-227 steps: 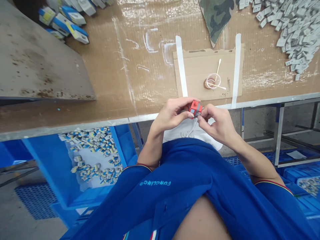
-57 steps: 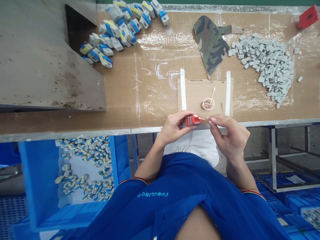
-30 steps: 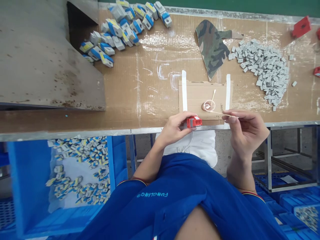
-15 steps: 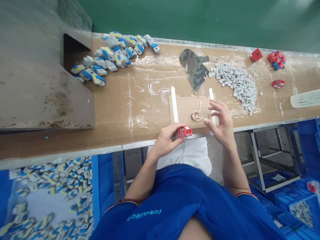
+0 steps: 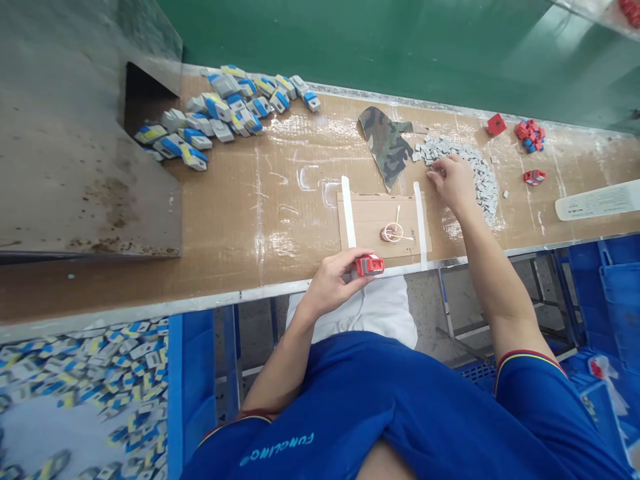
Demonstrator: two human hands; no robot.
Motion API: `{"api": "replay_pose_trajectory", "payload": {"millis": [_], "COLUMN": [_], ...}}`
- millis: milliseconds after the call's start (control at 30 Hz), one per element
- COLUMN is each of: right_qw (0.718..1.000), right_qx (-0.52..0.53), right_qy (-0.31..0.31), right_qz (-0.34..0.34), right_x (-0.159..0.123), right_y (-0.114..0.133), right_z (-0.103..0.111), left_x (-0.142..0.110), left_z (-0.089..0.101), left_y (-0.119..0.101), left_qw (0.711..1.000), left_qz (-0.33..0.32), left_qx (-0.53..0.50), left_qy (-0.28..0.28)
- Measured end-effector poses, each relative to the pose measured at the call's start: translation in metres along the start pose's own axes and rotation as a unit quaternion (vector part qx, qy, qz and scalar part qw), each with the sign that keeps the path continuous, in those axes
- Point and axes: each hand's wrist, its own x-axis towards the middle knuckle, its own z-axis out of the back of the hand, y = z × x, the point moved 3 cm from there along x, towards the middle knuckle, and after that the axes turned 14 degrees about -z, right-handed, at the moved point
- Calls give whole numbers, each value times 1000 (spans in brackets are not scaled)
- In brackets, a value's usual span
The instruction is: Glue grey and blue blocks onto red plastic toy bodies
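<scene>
Right hand [image 5: 450,183] to gray pieces [image 5: 483,183], left [image 5: 330,283] holding block [image 5: 369,265]

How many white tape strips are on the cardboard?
2. One strip runs along the left side of the cardboard in this view, and the other strip runs along its right side. Neither looks hidden.

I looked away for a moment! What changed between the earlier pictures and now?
The right hand let go of the thin cotton swab, which now lies in the small clear cup on the cardboard. That hand moved away from the red block and forward to the pile of small gray pieces. The left hand still holds the red block.
</scene>
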Motion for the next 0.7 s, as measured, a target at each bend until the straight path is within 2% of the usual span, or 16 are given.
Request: {"api": "replay_pose_trajectory", "payload": {"millis": [167,267,367,533,700], "right_qw": [999,995,995,998,994], "right_qx": [-48,-93,-93,-53,-74], "right_qy": [9,0,-3,-4,40], "right_qz": [17,19,32,41,73], "right_x": [3,-8,-25,-52,-77], "right_y": [2,3,3,0,-3], "right_z": [-5,-4,0,22,50], "left_x": [-1,-3,-4,-4,-4], "left_z": [0,0,0,0,-1], "left_y": [2,4,5,4,4], "left_qw": [1000,1000,999,999,998], "left_qz": [8,11,19,27,37], "left_qx": [-25,-26,-28,-40,-53], "left_qy": [-9,-9,-7,-5,-1]}}
